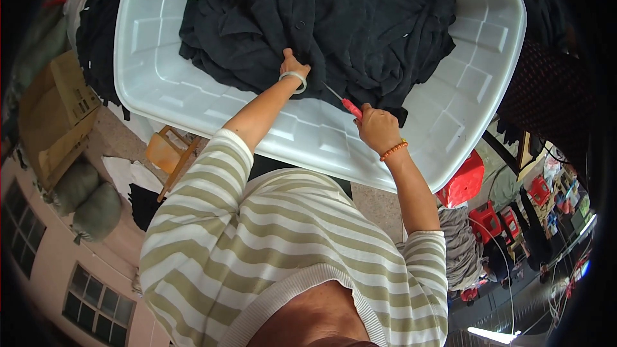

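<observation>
A heap of black garments (366,19) with a few round buttons fills much of a large white plastic tub (151,99). My left hand (294,66), a pale bangle at its wrist, is closed on a fold of black garment at the near side of the heap. My right hand (379,128), wearing an orange bead bracelet, grips a red-handled tool (351,108) with a thin metal shaft. The shaft points up and left toward the cloth by my left hand. Its tip lies against the dark fabric, so its exact shape is hard to make out.
Left of the tub are more black cloth (103,38), a cardboard box (61,115), a wooden stool (170,151) and stuffed green sacks (96,209). Red plastic stools (464,180) and a pile of grey cloth (459,241) stand to the right.
</observation>
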{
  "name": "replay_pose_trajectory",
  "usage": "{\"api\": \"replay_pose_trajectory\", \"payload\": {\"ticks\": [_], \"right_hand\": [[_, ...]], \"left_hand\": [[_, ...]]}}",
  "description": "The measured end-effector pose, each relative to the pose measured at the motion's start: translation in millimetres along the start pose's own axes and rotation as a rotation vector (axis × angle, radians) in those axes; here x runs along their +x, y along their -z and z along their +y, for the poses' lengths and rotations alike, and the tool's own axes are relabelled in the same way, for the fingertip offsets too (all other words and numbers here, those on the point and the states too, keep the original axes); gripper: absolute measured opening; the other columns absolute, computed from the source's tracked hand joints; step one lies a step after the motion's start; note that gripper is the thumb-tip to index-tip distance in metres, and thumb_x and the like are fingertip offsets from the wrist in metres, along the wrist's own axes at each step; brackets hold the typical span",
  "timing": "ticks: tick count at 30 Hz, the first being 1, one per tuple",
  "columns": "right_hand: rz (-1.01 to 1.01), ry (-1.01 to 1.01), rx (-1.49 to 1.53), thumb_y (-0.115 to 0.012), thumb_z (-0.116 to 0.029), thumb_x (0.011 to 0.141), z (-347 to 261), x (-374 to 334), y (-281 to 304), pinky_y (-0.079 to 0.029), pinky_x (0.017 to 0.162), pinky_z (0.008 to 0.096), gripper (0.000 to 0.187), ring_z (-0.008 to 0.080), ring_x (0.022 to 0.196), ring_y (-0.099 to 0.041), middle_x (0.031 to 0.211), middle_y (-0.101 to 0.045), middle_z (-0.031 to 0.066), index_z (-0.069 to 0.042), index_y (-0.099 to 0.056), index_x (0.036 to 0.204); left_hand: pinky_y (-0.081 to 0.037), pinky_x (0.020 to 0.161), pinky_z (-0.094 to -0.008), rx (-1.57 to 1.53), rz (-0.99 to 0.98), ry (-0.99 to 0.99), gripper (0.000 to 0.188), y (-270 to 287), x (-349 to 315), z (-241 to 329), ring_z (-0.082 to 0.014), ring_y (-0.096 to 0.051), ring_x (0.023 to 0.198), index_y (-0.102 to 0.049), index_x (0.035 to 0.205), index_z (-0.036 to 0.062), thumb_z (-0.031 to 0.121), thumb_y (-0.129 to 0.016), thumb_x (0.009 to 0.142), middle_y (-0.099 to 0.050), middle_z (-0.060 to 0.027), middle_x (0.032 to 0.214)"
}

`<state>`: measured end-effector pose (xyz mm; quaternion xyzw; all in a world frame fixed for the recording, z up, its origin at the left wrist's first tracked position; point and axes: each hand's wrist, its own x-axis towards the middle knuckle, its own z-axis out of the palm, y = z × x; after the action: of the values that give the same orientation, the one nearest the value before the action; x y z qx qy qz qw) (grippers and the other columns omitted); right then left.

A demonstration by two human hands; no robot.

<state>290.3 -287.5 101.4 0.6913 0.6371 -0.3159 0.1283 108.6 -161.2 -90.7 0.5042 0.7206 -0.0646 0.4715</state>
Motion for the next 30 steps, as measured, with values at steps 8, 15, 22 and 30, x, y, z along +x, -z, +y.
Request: {"api": "replay_pose_trajectory", "payload": {"ticks": [8,15,22,30], "right_hand": [[0.003,0.115,-0.018,-0.064,-0.028,0.084,-5.7,21.0,-5.2,-0.053,0.060,0.0422,0.026,0.0340,0.067,-0.066,0.072,-0.065,0.0160,-0.004,-0.057,0.091],[0.221,-0.028,0.327,-0.062,-0.025,0.087,4.2,21.8,37.0,-0.049,0.061,0.0457,0.023,0.0393,0.067,-0.062,0.072,-0.063,0.0201,-0.005,-0.053,0.095],[0.204,-0.108,0.266,-0.063,-0.023,0.086,-2.5,17.9,39.0,-0.050,0.061,0.0465,0.023,0.0384,0.069,-0.064,0.076,-0.065,0.0177,-0.005,-0.052,0.095],[0.258,-0.156,0.239,-0.061,-0.022,0.085,19.8,41.6,19.7,-0.051,0.063,0.0455,0.023,0.0384,0.072,-0.064,0.077,-0.064,0.0189,-0.005,-0.054,0.100]], "left_hand": [[-0.042,0.098,-0.0415,-0.265,0.106,0.039,0.075,-12.7,21.6,-27.1,-0.0418,-0.056,0.108,-0.024,0.136,0.0103,0.016,-0.069,0.077,-0.056,-0.0265,0.117],[-0.020,0.110,-0.0507,-0.183,0.819,-0.611,0.128,102.0,7.8,96.6,-0.0436,-0.015,0.138,-0.002,0.148,0.0073,0.040,-0.086,0.058,-0.013,-0.0309,0.148],[-0.046,0.094,-0.0399,-0.339,0.460,-0.255,0.084,198.2,90.7,123.9,-0.0374,-0.060,0.102,-0.034,0.136,-0.0016,0.014,-0.078,0.067,-0.060,-0.0251,0.113],[-0.042,0.099,-0.0314,-0.523,-0.544,-0.824,0.049,184.7,-145.3,71.0,-0.0193,-0.055,0.110,-0.058,0.115,-0.0041,0.006,-0.078,0.072,-0.060,-0.0112,0.118]]}}
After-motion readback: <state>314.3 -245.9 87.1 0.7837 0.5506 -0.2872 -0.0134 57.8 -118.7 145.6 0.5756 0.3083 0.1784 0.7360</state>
